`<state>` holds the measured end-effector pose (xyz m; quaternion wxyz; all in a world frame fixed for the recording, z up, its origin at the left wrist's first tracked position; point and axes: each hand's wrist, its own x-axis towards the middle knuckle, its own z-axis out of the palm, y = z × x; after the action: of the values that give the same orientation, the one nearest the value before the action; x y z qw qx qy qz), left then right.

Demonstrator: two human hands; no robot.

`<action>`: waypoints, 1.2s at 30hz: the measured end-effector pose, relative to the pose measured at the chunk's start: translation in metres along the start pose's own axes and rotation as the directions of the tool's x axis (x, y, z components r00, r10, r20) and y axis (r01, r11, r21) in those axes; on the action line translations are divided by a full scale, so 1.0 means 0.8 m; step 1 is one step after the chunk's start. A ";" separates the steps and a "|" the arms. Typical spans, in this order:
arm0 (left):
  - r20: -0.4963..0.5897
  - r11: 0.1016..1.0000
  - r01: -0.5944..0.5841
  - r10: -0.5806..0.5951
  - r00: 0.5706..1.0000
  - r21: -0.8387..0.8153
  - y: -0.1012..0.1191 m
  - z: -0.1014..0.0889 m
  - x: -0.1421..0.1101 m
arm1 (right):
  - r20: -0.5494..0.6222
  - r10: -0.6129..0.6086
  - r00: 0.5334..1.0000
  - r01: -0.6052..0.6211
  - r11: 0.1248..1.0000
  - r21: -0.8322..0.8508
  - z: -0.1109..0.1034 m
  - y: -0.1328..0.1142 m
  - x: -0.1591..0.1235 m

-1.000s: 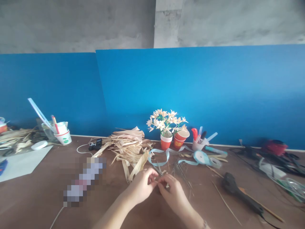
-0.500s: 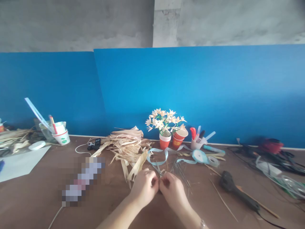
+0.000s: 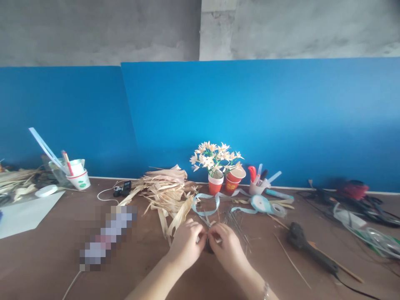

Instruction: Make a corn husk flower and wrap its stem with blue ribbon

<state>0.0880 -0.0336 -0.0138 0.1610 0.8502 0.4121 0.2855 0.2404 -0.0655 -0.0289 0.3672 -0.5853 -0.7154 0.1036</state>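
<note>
My left hand (image 3: 188,241) and my right hand (image 3: 225,243) meet fingertip to fingertip over the front middle of the brown table. Both are closed in a pinch; whatever lies between the fingers is too small or hidden to name. Just behind and partly under them rests a pair of scissors (image 3: 207,221), its dark handle mostly covered by my hands. To the left of my left hand spreads a heap of dried corn husks (image 3: 168,187). Thin wires (image 3: 236,225) lie loose beside my right hand. Pale handmade flowers (image 3: 212,156) on green stems stand in red paper cups (image 3: 215,184).
Light blue ribbon (image 3: 261,204) and clear tape (image 3: 279,210) lie behind right. A cup of pens and tools (image 3: 256,187) stands near the blue partition (image 3: 250,112). A black corded tool (image 3: 309,248) lies right, with tangled cables (image 3: 371,233) beyond. White paper (image 3: 28,218) is far left.
My hands stay together with a slight shift of the fingers; my right hand has turned a little. More of the dark scissor handle shows between them. The view has shifted slightly.
</note>
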 end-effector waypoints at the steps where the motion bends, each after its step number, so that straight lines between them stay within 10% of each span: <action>1: 0.003 1.000 -0.008 0.008 1.000 0.024 0.000 0.002 0.000 | -0.001 -0.012 1.000 0.012 1.000 -0.013 0.000 -0.001 0.000; 21: -0.124 0.972 0.203 -0.188 0.974 0.120 -0.002 -0.004 0.000 | -0.186 0.248 0.951 -0.290 0.924 -0.249 -0.005 0.002 0.001; 36: 0.036 0.968 0.162 -0.172 0.984 0.191 -0.027 -0.005 0.001 | 0.014 0.125 0.992 -0.117 0.961 -0.249 -0.001 -0.002 -0.003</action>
<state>0.0727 -0.0194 -0.0211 0.1145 0.8309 0.5030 0.2087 0.2399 -0.0680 -0.0286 0.2737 -0.6676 -0.6910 0.0442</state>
